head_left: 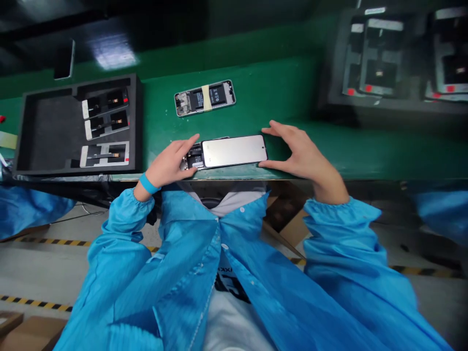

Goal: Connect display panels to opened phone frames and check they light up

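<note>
From my head, one camera looks forward and steeply down past my blue jacket (190, 234); from close above, its wide view takes in my left hand (170, 159), my right hand (302, 151) and the green bench (263, 100) beneath them.

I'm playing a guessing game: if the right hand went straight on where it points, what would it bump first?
Probably the phone display: its near end sits at the opening of the right hand, though whether they touch is unclear.
</note>
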